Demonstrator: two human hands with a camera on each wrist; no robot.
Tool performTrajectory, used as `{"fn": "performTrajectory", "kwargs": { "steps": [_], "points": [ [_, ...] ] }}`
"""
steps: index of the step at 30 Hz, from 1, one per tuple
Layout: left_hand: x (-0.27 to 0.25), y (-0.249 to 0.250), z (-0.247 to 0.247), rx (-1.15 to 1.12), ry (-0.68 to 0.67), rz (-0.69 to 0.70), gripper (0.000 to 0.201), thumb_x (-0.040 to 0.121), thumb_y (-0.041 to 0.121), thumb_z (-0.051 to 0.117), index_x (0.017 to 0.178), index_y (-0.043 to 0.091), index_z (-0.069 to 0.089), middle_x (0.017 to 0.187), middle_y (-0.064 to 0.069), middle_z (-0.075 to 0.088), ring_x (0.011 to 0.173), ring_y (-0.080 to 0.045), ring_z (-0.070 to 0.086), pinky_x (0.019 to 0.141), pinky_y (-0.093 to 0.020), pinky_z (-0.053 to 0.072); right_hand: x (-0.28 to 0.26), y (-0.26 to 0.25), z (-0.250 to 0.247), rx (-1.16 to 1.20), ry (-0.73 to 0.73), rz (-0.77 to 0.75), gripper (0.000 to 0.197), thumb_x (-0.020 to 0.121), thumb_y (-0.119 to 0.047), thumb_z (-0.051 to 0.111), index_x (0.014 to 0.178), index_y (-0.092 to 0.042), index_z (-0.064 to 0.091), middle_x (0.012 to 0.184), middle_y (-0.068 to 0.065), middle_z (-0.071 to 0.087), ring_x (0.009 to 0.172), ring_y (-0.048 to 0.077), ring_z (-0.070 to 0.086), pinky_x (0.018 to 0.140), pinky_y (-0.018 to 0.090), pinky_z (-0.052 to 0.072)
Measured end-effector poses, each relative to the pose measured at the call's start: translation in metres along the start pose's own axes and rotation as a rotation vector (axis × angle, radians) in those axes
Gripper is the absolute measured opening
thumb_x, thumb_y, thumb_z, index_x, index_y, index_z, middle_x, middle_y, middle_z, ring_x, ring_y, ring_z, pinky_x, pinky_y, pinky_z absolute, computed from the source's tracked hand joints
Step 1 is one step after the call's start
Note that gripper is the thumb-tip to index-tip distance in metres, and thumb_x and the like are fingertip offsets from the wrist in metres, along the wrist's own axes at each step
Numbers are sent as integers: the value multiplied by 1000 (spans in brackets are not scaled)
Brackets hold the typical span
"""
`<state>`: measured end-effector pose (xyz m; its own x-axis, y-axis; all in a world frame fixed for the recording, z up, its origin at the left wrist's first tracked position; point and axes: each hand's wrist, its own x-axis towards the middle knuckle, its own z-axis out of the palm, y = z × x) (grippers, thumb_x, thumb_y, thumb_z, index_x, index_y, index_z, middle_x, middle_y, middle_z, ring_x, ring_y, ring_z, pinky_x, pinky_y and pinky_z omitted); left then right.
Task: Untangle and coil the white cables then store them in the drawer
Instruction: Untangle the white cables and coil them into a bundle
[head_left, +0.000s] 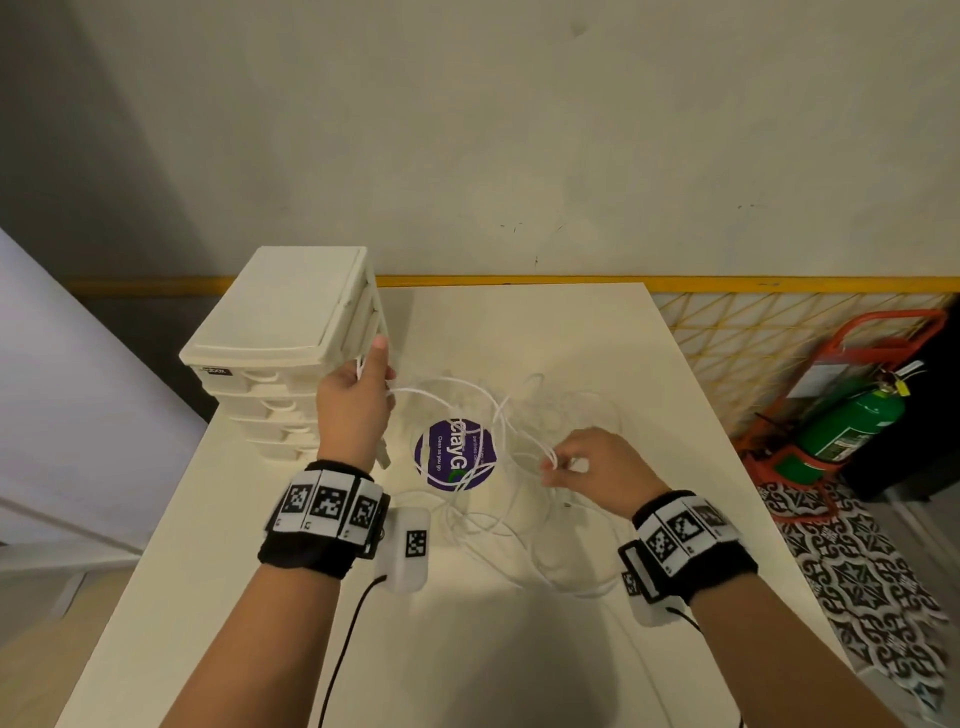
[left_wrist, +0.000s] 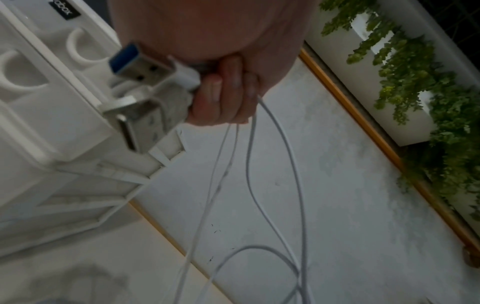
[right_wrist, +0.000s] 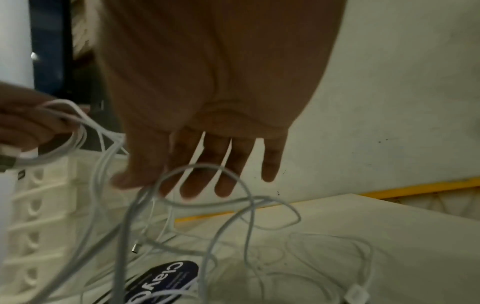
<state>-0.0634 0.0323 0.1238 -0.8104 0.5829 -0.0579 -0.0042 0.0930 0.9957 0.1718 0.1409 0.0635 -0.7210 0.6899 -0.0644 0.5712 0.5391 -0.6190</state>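
Note:
A tangle of white cables (head_left: 498, 431) lies on the white table (head_left: 597, 338) over a purple round sticker (head_left: 453, 457). My left hand (head_left: 379, 376) is raised beside the white drawer unit (head_left: 280, 322) and grips several cable strands. In the left wrist view its curled fingers (left_wrist: 221, 98) hold USB plugs (left_wrist: 140, 67) that stick out towards the drawers, with strands (left_wrist: 249, 164) hanging below. My right hand (head_left: 556, 465) is lower and to the right, pinching cable loops between thumb and forefinger. Its other fingers (right_wrist: 223, 176) are spread straight above a loop (right_wrist: 207, 167). All drawers look closed.
The drawer unit stands at the table's far left corner. A green fire extinguisher (head_left: 852, 421) in a red stand sits on the floor to the right, beside a yellow mesh panel (head_left: 753, 343). A loose plug (right_wrist: 359, 293) lies on the table. The wall runs behind the table.

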Motion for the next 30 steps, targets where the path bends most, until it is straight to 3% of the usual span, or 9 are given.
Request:
{"fn": "performTrajectory", "kwargs": {
  "steps": [3, 4, 5, 9, 14, 18, 21, 27, 30],
  "points": [
    [-8, -7, 1, 44, -144, 2, 46, 78, 60, 63, 77, 13, 61, 45, 4, 38, 34, -7, 31, 42, -23, 29, -1, -8, 2, 309, 126, 52, 6, 76, -22, 74, 80, -18, 74, 82, 10, 69, 80, 22, 61, 82, 35, 48],
    [-13, -10, 5, 67, -215, -17, 73, 74, 61, 66, 109, -3, 56, 45, 5, 37, 33, -6, 30, 41, -20, 29, 0, -14, 0, 433, 169, 60, 2, 77, -19, 73, 76, -19, 73, 79, 8, 69, 76, 19, 62, 79, 29, 48],
    [-16, -15, 9, 118, -290, -10, 58, 71, 59, 69, 77, 14, 34, 46, 6, 38, 33, -5, 30, 40, -17, 31, 1, -21, -3, 511, 212, 64, 7, 79, -18, 71, 72, -17, 71, 71, 6, 66, 68, 16, 60, 76, 24, 47],
    [-33, -28, 26, 228, -437, -29, 48, 68, 47, 78, 74, 4, 60, 57, -3, 57, 43, -5, 50, 43, -14, 38, 6, -45, -11, 711, 261, 31, 23, 87, -12, 60, 77, 7, 67, 57, 8, 55, 55, 16, 53, 68, 28, 51],
    [-42, -24, 32, 58, -622, -105, 83, 59, 63, 78, 84, -14, 59, 70, -15, 53, 61, -20, 46, 57, -30, 37, 5, -56, -9, 672, 160, -104, 21, 91, -1, 51, 83, -11, 68, 59, -10, 64, 55, 6, 55, 59, 18, 47],
    [-47, -22, 34, 115, -684, -27, 43, 77, 20, 77, 82, -17, 56, 61, -11, 47, 54, -18, 37, 46, -23, 30, 4, -50, -6, 618, 164, -108, 19, 88, -4, 57, 98, -15, 70, 89, -11, 71, 85, 0, 65, 83, 15, 49],
    [-47, -24, 33, 160, -679, 1, 41, 80, 19, 75, 73, -15, 54, 55, -10, 44, 50, -18, 34, 45, -22, 27, 6, -44, -2, 446, 171, -114, 14, 89, -14, 59, 93, -14, 72, 96, 1, 73, 94, 12, 66, 88, 28, 50],
    [-39, -28, 27, 14, -567, -66, 70, 69, 46, 79, 79, -18, 55, 55, -12, 52, 50, -17, 42, 48, -23, 33, 1, -47, -29, 536, 227, 8, 24, 93, -19, 53, 83, -6, 70, 50, -18, 59, 53, -8, 53, 59, 6, 37],
    [-48, -26, 33, 18, -613, -17, 37, 78, 27, 77, 67, -5, 61, 55, -10, 50, 51, -16, 41, 49, -25, 31, 0, -64, -24, 694, 218, 45, 28, 93, -24, 53, 73, -9, 67, 38, -13, 35, 37, 2, 31, 45, 13, 28]
  ]
}}
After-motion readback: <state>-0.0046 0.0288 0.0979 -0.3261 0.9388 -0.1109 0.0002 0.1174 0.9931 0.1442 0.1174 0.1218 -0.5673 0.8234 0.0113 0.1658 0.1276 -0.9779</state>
